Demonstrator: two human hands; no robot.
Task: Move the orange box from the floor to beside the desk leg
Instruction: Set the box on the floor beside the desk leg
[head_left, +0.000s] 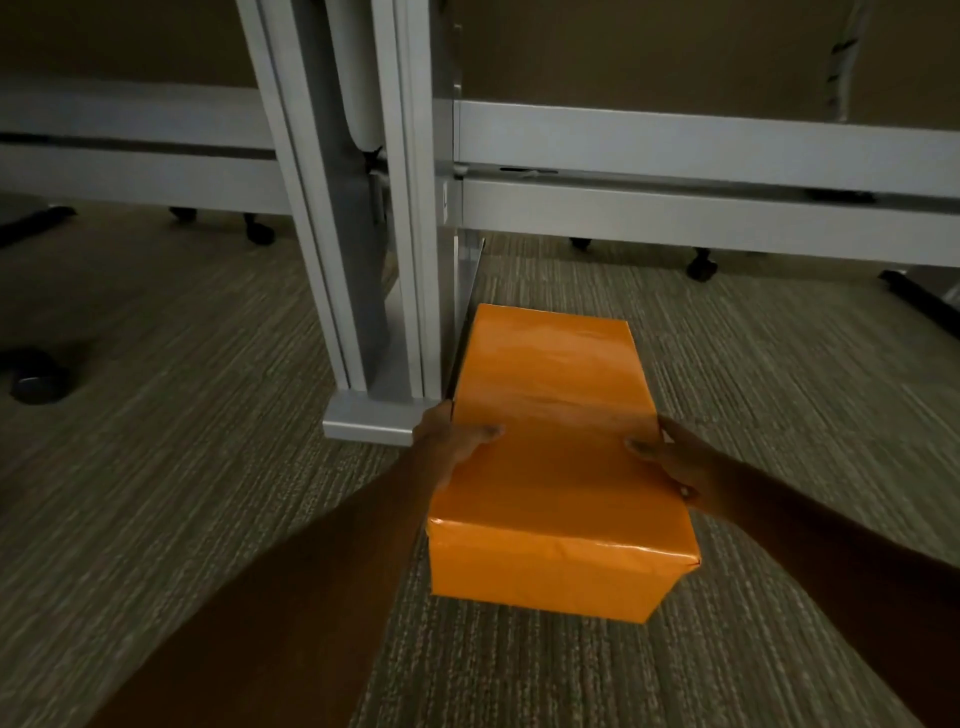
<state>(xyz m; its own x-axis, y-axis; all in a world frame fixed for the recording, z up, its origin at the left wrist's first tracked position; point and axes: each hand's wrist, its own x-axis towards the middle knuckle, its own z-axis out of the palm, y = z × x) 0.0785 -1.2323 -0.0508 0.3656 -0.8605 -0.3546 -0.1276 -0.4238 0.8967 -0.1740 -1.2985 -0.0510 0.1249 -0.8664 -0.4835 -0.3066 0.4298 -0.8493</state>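
Clamped from both sides: left hand (453, 447) pressed flat against the left wall of the orange box (556, 457), thumb (485, 431) laid over the top edge; right hand (675, 462) pressed against the right wall, thumb (641, 446) likewise hooked onto the top face. Each grip closed on the box, about midway along its length, other fingers hidden behind the walls. Both forearms stretched in from the bottom corners of the view, bare and in shadow.

Wrapped in glossy orange paper, with creases along the near face and a dull sheen on the lid. Long axis pointed away from the camera, far end reaching toward the rails. Impossible to tell whether resting on the carpet (182, 467) or held just above it.

Placed just to the right of the desk leg (384, 234), a pale grey metal upright ending in a flat foot plate (371, 418). Left wall of the box close beside that upright, left hand squeezed into the narrow gap near the foot plate.

Further back, grey horizontal rails (701, 145) running left and right from the leg. Under them, dark chair castors (701, 270) on the carpet, well apart from the box. At far left, a dark round object (36, 382) on the floor, too dim to identify. Striped grey-green carpet all around.
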